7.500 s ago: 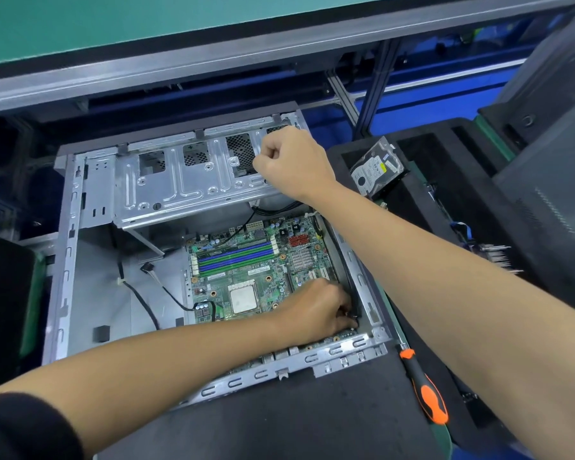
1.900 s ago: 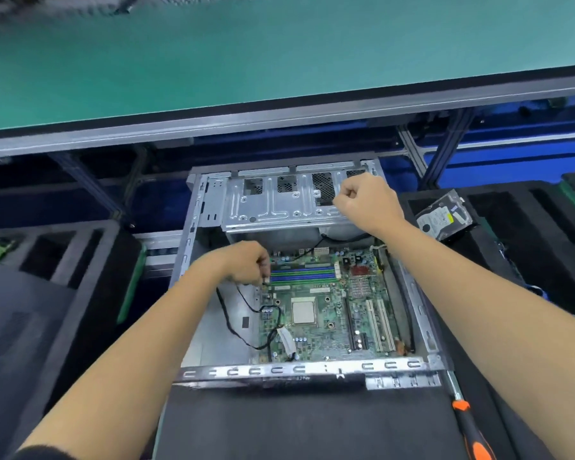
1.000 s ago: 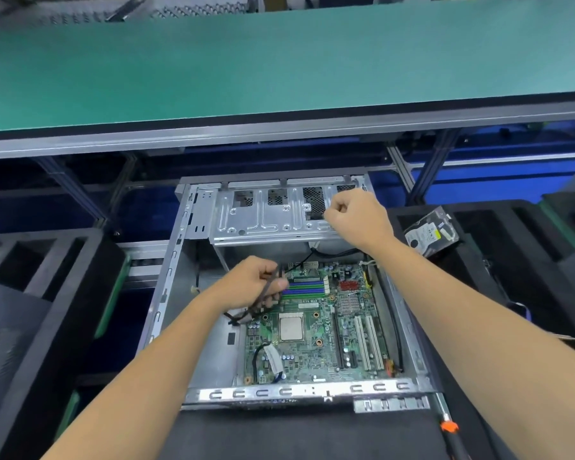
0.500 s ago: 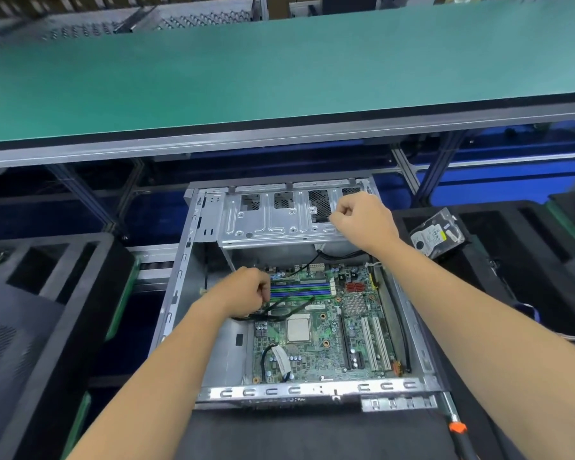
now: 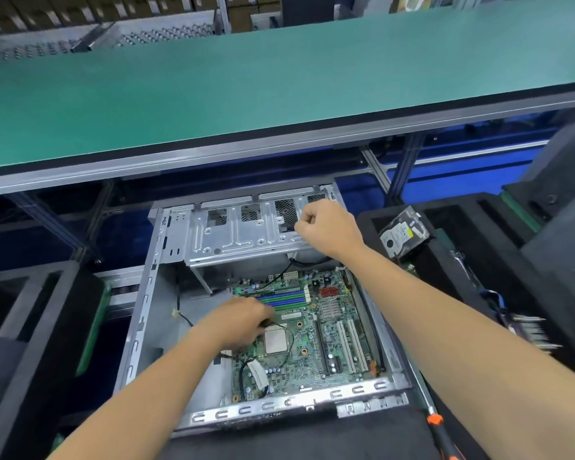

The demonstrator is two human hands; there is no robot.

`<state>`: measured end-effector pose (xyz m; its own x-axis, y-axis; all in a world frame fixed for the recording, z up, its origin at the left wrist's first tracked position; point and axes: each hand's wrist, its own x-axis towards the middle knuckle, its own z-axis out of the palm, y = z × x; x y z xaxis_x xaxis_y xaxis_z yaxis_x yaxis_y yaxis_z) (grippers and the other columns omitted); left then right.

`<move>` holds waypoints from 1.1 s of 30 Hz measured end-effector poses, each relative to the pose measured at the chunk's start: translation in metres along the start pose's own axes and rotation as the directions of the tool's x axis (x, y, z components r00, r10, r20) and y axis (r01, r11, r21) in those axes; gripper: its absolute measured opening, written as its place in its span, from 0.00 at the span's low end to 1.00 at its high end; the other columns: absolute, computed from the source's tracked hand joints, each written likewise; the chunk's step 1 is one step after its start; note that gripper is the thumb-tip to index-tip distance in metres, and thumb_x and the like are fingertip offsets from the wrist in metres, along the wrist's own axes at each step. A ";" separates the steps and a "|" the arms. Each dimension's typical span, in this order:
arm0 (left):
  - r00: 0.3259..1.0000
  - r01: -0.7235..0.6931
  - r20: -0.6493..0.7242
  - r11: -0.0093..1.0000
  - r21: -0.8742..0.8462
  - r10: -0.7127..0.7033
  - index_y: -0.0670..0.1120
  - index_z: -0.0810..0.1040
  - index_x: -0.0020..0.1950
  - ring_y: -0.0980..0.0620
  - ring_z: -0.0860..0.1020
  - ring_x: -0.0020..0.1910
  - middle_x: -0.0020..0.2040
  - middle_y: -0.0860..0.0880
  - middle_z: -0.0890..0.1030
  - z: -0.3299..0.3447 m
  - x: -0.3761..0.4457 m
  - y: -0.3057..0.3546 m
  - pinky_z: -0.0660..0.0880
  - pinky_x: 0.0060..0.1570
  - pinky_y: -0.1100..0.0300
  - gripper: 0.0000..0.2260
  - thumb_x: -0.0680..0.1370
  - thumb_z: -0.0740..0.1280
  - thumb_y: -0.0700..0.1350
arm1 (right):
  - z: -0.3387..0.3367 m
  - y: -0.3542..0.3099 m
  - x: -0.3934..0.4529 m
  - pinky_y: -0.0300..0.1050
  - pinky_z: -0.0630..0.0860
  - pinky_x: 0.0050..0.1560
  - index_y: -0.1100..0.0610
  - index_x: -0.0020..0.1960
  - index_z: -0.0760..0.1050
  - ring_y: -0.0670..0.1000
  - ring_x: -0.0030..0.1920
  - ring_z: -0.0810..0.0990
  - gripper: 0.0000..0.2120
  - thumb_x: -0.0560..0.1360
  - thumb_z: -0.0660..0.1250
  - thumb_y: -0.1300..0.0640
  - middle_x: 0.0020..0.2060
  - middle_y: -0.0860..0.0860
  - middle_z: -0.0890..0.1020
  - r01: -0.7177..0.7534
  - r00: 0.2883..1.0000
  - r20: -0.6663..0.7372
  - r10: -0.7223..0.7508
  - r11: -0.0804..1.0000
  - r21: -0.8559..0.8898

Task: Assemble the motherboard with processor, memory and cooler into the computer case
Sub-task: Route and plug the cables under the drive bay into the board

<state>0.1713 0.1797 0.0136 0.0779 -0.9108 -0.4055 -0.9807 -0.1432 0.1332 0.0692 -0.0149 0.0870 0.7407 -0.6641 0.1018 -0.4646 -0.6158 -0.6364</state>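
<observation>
1. This is an electronics assembly workshop, factory-like in its fittings.
2. A long bench with a green anti-static mat top [image 5: 279, 94] on a grey aluminium frame runs across the view.
3. Behind it stand metal roller conveyor racks [image 5: 140, 34] and stacked brown cardboard boxes [image 5: 243, 18].
4. Below the bench, an open grey steel computer case [image 5: 140, 327] holds a green motherboard [image 5: 316, 340].
5. Black foam trays [image 5: 24, 310] flank the case; the right one carries a bare silver hard drive [image 5: 402, 232].
6. An orange-and-black screwdriver [image 5: 440, 436] lies close by.
</observation>
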 end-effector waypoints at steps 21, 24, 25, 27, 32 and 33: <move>0.985 0.081 -0.062 0.745 -0.662 -0.161 0.53 0.84 0.37 0.58 0.80 0.49 0.46 0.54 0.84 -0.025 -0.016 -0.024 0.78 0.51 0.58 0.29 0.68 0.53 0.24 | 0.001 0.000 -0.001 0.43 0.67 0.34 0.64 0.35 0.72 0.50 0.31 0.66 0.10 0.69 0.62 0.57 0.28 0.52 0.71 -0.013 1.000 -0.016 0.013 1.000 0.014; 0.956 0.114 -0.151 0.796 -0.594 -0.250 0.53 0.81 0.39 0.59 0.79 0.41 0.43 0.55 0.82 -0.037 -0.012 -0.014 0.76 0.40 0.61 0.21 0.71 0.57 0.29 | 0.001 0.000 -0.001 0.43 0.68 0.35 0.65 0.35 0.72 0.50 0.31 0.67 0.11 0.69 0.63 0.56 0.28 0.53 0.71 -0.014 1.000 -0.013 0.014 1.000 0.017; 0.969 0.082 -0.161 0.863 -0.499 -0.186 0.53 0.80 0.42 0.60 0.78 0.39 0.43 0.58 0.81 -0.040 -0.007 -0.003 0.74 0.38 0.65 0.16 0.73 0.60 0.33 | 0.001 0.000 -0.001 0.43 0.68 0.35 0.64 0.35 0.72 0.50 0.31 0.67 0.11 0.69 0.63 0.56 0.28 0.53 0.72 -0.014 1.000 -0.013 0.015 1.000 0.017; 0.990 -0.013 -0.134 0.950 -0.312 -0.031 0.50 0.78 0.47 0.57 0.78 0.38 0.42 0.56 0.80 -0.040 0.009 0.026 0.72 0.38 0.64 0.06 0.76 0.62 0.42 | 0.001 0.000 -0.001 0.43 0.69 0.35 0.64 0.35 0.72 0.51 0.32 0.67 0.10 0.69 0.62 0.57 0.29 0.53 0.72 -0.015 1.000 -0.014 0.015 1.000 0.019; 0.978 0.121 -0.165 0.992 -0.029 -0.124 0.43 0.71 0.51 0.49 0.72 0.34 0.35 0.49 0.71 -0.015 0.047 0.075 0.69 0.33 0.56 0.14 0.78 0.65 0.54 | 0.001 0.002 -0.001 0.43 0.66 0.34 0.64 0.34 0.71 0.50 0.31 0.65 0.10 0.69 0.63 0.57 0.28 0.53 0.71 0.001 1.000 -0.027 0.000 0.999 0.050; 0.971 0.159 -0.170 0.986 -0.055 -0.166 0.42 0.71 0.52 0.49 0.72 0.34 0.34 0.49 0.71 -0.011 0.049 0.077 0.68 0.33 0.56 0.14 0.78 0.65 0.53 | 0.002 0.003 -0.001 0.43 0.66 0.33 0.63 0.34 0.71 0.51 0.31 0.65 0.10 0.69 0.63 0.57 0.28 0.53 0.71 0.004 1.000 -0.030 -0.002 0.999 0.053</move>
<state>0.1020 0.1199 0.0134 0.2693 -0.9267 -0.2620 -0.9444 -0.3074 0.1166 0.0680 -0.0149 0.0839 0.7269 -0.6751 0.1258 -0.4354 -0.5947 -0.6758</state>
